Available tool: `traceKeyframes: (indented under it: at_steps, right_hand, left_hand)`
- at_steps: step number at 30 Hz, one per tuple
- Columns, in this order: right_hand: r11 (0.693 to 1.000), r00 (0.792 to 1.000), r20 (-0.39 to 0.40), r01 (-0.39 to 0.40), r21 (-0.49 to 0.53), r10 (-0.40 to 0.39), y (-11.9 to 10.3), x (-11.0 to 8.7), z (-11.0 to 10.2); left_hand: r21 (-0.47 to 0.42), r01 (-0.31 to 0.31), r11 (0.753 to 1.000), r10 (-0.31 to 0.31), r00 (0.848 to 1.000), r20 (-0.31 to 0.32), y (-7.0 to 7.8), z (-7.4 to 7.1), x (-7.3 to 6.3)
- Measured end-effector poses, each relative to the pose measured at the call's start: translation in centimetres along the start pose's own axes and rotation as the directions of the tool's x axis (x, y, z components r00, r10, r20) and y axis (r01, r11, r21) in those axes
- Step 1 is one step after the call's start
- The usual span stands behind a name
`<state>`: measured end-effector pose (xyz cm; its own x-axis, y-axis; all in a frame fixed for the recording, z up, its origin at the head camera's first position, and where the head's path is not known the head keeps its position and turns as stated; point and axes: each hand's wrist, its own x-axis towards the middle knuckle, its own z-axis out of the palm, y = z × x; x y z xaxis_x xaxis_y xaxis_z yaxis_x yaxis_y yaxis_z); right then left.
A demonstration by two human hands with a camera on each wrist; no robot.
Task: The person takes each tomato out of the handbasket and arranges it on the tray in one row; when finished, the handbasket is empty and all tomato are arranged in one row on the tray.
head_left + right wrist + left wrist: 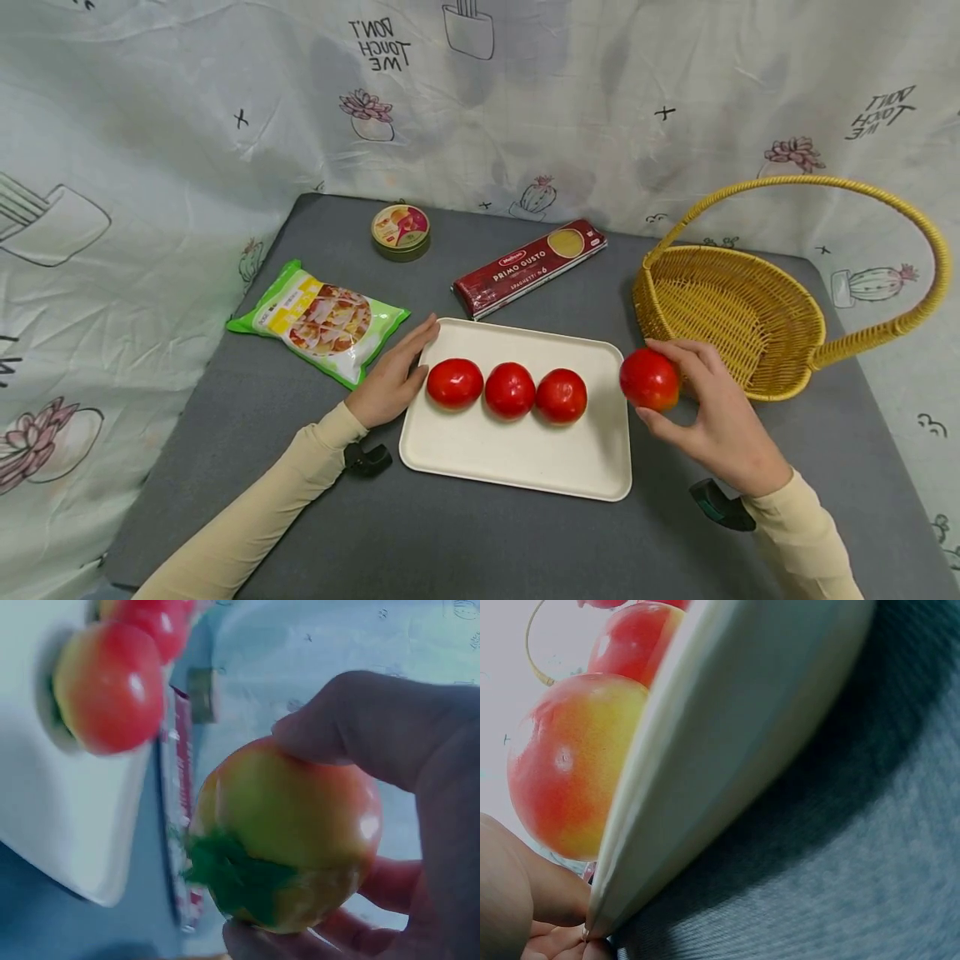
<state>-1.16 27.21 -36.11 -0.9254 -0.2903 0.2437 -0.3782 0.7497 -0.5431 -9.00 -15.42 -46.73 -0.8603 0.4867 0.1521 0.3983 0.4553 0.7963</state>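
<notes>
A red tomato (649,379) is held between the thumb and fingers of my right hand (720,417), just off the right edge of a cream tray (517,458). Its green leafy top (240,877) shows in the right wrist view. Three more tomatoes sit in a row on the tray: a left one (454,384), a middle one (510,391) and a right one (561,397). My left hand (392,379) grips the tray's left rim near its upper corner, with thumb and fingers meeting at the rim in the left wrist view.
A yellow wicker basket (652,308) with a tall handle stands at the right, behind my right hand. Beyond the tray lie a red spaghetti pack (528,268) and a round tin (401,232). A green and white food bag (318,321) lies left of the tray.
</notes>
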Motion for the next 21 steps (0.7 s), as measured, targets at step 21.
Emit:
traceKeyframes:
  at_steps: [21]
  right_hand:
    - [0.991,0.998,0.061,-0.018,0.135,0.009,3.6,-1.8,6.4]
  left_hand:
    - [-0.014,0.008,1.000,-0.008,1.000,-0.007,0.0,0.0,0.1]
